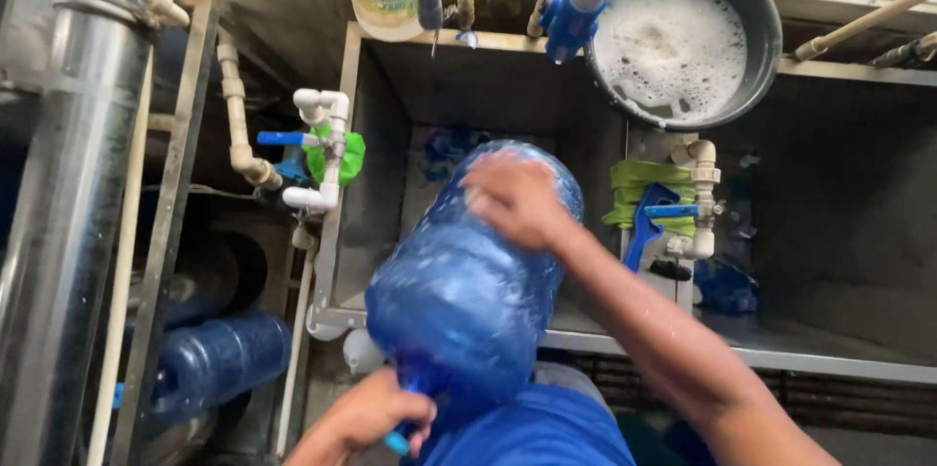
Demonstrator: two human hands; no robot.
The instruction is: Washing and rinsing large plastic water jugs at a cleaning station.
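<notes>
My left hand (366, 414) grips the neck of the big blue water jug (468, 271), tilted over the steel sink's (781, 354) front edge. My right hand (515, 198) lies flat, fingers spread, on its upper end. Soapy basin (761, 27) sits behind.

One view only, head cam — looking steeply down from above the person's chest, facing fwd over a steel sink (547, 337). Very close in: the jug (459, 281) fills the centre, forearms enter from the bottom edge. Top of frame reaches the back wall w/ pipes — a foamy basin (771, 37) at upper right.
</notes>
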